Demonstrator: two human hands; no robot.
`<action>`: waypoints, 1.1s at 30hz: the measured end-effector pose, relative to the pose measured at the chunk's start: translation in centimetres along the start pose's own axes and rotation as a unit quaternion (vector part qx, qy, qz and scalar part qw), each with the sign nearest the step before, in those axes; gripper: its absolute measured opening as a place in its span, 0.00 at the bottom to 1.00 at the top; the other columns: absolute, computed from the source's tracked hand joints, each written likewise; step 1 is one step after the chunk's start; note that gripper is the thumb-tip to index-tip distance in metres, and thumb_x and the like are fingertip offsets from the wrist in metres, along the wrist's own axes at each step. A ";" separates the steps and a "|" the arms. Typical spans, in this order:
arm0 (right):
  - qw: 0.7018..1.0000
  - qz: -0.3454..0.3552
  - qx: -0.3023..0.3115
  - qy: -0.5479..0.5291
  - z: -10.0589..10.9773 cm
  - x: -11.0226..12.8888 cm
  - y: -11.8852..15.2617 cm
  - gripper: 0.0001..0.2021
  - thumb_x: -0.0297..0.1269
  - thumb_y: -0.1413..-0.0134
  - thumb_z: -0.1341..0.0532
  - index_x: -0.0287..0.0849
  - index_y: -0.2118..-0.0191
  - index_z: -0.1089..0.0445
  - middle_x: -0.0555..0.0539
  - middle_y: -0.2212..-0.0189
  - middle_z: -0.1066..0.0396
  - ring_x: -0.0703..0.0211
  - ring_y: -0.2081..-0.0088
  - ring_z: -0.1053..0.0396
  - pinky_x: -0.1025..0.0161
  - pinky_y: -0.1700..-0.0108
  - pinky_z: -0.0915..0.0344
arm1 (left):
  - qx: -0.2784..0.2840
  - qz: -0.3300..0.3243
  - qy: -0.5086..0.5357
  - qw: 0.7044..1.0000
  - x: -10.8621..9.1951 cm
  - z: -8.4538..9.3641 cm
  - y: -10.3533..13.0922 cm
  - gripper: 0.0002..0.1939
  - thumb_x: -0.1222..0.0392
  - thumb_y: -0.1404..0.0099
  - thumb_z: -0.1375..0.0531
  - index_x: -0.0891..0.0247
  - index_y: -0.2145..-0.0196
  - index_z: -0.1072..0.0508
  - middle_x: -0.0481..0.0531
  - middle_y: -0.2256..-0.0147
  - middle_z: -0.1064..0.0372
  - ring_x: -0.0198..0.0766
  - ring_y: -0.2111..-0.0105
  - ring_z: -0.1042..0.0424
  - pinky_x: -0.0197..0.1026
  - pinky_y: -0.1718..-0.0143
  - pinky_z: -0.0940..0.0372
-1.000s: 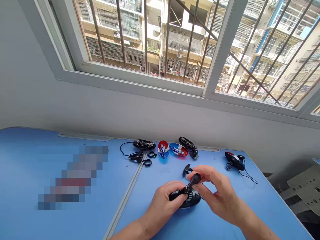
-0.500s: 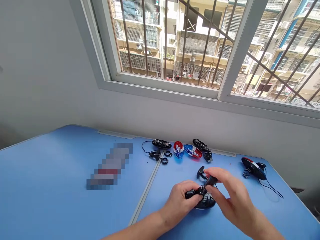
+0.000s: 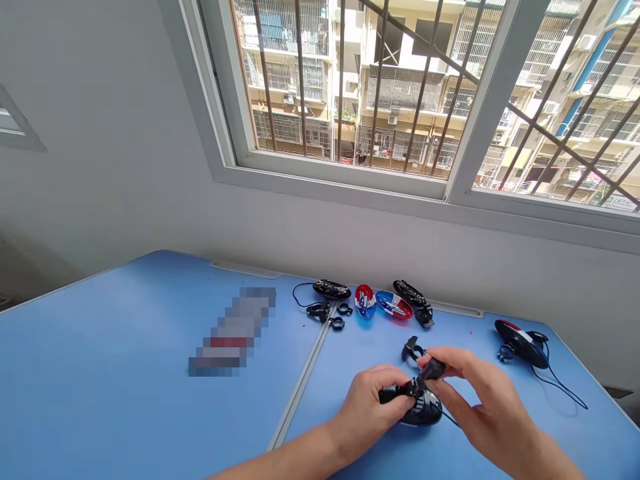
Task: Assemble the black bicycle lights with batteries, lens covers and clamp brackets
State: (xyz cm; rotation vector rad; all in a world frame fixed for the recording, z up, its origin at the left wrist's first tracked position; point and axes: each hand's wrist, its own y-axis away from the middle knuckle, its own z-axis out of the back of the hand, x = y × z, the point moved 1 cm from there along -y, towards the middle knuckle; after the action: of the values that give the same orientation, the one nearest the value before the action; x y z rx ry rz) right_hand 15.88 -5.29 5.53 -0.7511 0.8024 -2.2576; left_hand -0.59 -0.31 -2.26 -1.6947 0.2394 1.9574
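My left hand (image 3: 373,407) is closed around the left end of a black oval device (image 3: 423,408) with grille slots and a thin cable, low over the blue table. Its thumb presses near a small black fitting on top of the device. My right hand (image 3: 480,393) pinches a short black handle-like piece (image 3: 433,369) between thumb and fingers. That piece slants down to the fitting, where its lower tip is partly hidden. Just behind the hands lies a black clamp ring with a wide tab (image 3: 412,348).
Along the back lie black oval shells (image 3: 332,289), black clamp rings (image 3: 337,324) and red, white and blue oval shells (image 3: 394,305). A whole device with a looped cable (image 3: 521,343) lies at right. A pixelated object (image 3: 233,333) is at left. A seam (image 3: 303,380) crosses the blue table.
The view has shifted slightly, so everything appears a little further right. My left hand keeps its hold on the device; the black piece in my right hand is tilted a bit differently.
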 end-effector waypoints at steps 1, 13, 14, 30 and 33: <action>1.000 -0.001 -0.005 0.005 -0.1 0.0 0.0 0.09 0.38 0.32 0.48 0.43 0.50 0.38 0.47 0.67 0.23 0.62 0.70 0.24 0.69 0.68 0.25 | 0.000 0.001 0.000 1.000 0.0 0.0 0.0 0.09 0.66 0.46 0.40 0.63 0.70 0.19 0.53 0.65 0.22 0.44 0.62 0.26 0.38 0.57 0.35; 0.999 0.030 -0.020 -0.024 -1.0 -0.4 -0.1 0.13 0.32 0.33 0.47 0.44 0.44 0.39 0.47 0.68 0.26 0.62 0.71 0.28 0.67 0.69 0.28 | 0.009 -0.014 -0.003 1.000 -0.2 0.1 0.1 0.10 0.67 0.46 0.41 0.62 0.69 0.19 0.52 0.66 0.22 0.43 0.62 0.27 0.39 0.55 0.35; 0.999 0.038 -0.010 -0.032 -0.9 -0.4 -0.1 0.15 0.31 0.33 0.47 0.44 0.43 0.39 0.46 0.67 0.26 0.62 0.71 0.28 0.67 0.68 0.28 | 0.007 -0.014 -0.004 1.000 -0.2 0.1 0.0 0.10 0.67 0.46 0.41 0.62 0.69 0.19 0.51 0.66 0.22 0.43 0.63 0.27 0.39 0.56 0.35; 0.997 0.046 0.014 -0.061 -0.5 -0.4 -0.2 0.15 0.30 0.33 0.49 0.44 0.43 0.39 0.45 0.62 0.22 0.62 0.67 0.23 0.69 0.64 0.25 | 0.003 -0.016 0.000 1.000 -0.2 0.0 0.1 0.08 0.67 0.46 0.40 0.63 0.72 0.20 0.51 0.67 0.23 0.41 0.65 0.28 0.36 0.59 0.36; 0.997 0.054 0.001 -0.054 -0.5 -0.1 -0.3 0.15 0.30 0.33 0.49 0.44 0.43 0.38 0.45 0.64 0.22 0.61 0.67 0.23 0.69 0.65 0.25 | 0.000 -0.009 -0.004 1.000 -0.3 0.0 0.1 0.07 0.66 0.45 0.40 0.63 0.72 0.20 0.50 0.69 0.23 0.40 0.67 0.29 0.37 0.60 0.36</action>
State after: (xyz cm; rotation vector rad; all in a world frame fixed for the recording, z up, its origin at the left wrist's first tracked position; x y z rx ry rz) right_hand 15.44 -4.88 5.39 -0.8017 0.7720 -2.1022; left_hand -0.59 -0.46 -2.00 -1.6827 0.2204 1.9511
